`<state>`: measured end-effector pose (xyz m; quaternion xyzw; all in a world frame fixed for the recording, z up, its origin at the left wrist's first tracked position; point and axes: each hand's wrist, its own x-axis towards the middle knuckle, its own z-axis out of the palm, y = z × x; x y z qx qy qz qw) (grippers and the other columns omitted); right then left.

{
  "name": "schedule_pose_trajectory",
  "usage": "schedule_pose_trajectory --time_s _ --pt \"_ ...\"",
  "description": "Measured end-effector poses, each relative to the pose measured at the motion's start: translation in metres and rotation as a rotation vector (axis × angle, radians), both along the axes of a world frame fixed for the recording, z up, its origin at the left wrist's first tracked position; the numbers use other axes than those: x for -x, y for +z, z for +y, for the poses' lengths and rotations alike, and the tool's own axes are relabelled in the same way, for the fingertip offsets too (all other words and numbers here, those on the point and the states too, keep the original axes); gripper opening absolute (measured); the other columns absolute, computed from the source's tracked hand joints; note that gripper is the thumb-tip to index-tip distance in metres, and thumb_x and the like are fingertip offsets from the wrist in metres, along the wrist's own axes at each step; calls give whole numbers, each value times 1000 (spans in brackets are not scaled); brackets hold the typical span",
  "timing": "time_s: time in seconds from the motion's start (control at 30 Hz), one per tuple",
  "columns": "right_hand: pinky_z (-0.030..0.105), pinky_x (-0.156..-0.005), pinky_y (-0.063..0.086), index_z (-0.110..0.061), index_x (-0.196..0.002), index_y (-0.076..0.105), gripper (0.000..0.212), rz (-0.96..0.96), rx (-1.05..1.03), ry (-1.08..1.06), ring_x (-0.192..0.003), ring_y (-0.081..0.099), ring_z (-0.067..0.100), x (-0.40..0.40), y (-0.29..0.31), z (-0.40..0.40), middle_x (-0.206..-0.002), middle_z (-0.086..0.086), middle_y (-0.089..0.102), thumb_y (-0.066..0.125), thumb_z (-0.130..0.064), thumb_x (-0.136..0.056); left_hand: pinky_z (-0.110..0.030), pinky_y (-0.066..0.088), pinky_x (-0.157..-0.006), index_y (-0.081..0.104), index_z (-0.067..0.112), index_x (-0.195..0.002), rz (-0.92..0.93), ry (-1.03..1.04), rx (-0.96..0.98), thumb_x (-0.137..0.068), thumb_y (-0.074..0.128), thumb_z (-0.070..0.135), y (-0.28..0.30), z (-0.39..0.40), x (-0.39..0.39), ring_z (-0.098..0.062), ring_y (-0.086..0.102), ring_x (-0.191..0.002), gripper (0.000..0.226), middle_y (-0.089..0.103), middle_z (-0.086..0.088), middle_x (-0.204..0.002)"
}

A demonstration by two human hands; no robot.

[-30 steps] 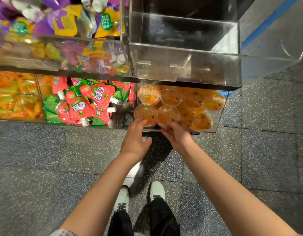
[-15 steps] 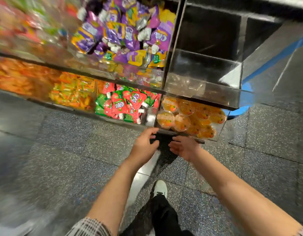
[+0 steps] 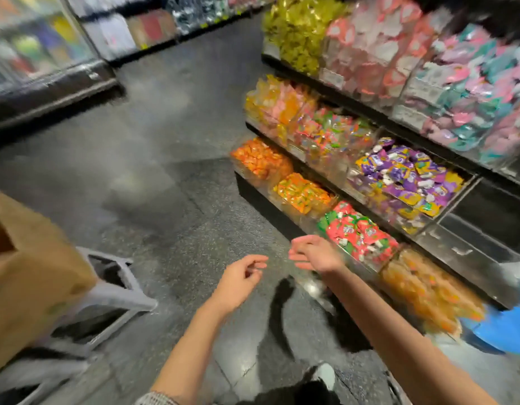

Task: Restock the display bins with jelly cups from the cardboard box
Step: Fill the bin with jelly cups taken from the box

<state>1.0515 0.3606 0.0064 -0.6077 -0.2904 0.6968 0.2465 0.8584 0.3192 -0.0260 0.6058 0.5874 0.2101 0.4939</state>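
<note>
We are looking down from a head camera at two bare forearms reaching out over a dark speckled shop floor. Our left hand (image 3: 241,274) is hanging in the air with its fingers loosely curled and holding nothing. Our right hand (image 3: 314,254) is just beside it, also empty, its fingers relaxed and slightly apart. The two hands are close together but not touching.

A second ago both hands were at the front of the jelly cup bin (image 3: 428,290), fingertips among the orange cups. Now they are pulled clear of it, and the view is swinging leftward, so the whole picture is blurring. That bin is now sitting low on the right, at the near end of the bottom shelf row, its cups showing only as an orange smear. Next along that row are a bin of red and green pouches (image 3: 359,232) and, one shelf up, purple and yellow pouches (image 3: 407,176).

At the far left edge, the cardboard box (image 3: 33,273) is coming into view, resting on a grey plastic stool (image 3: 115,290), well apart from the hands. We cannot see inside it.

We are judging that one handful is placed and that we are turning back to the box for more cups.
</note>
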Motion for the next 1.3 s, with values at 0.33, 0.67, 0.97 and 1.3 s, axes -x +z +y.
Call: schedule_pose_trajectory --time_s 0.33,0.67,0.97,1.3 --pt "28 -57 44 -19 -76 54 22 -301 -564 726 -58 57 22 346 90 -53 -68 9 59 64 -2 -86 -17 49 -89 60 17 -111 72 419 -170 -91 54 -4 70 -134 306 15 60 -89 29 65 -3 -104" --pt "9 -52 43 -18 -92 59 8 -365 -841 1313 -56 61 3 597 99 -86 -78 1 66 63 -14 -87 -9 36 -91 60 22 -123 289 824 -125 -95 53 9 82 -241 508 -1 51 -110 32 59 12 -118" --pt "32 -68 49 -19 -80 54 13 -391 -895 1591 -77 62 22 820 60 -67 -82 6 64 62 -11 -87 -37 36 -107 64 27 -117 474 1169 -41 -89 58 12 38 -264 702 -18 50 -122 32 60 1 -126" --pt "26 -59 38 -11 -107 60 22 -666 -919 1878 -90 59 22 1009 -43 -57 -91 5 56 63 -21 -87 -34 27 -112 55 20 -129 597 1107 193 -90 54 27 -24 -287 899 -21 40 -131 40 48 3 -136"
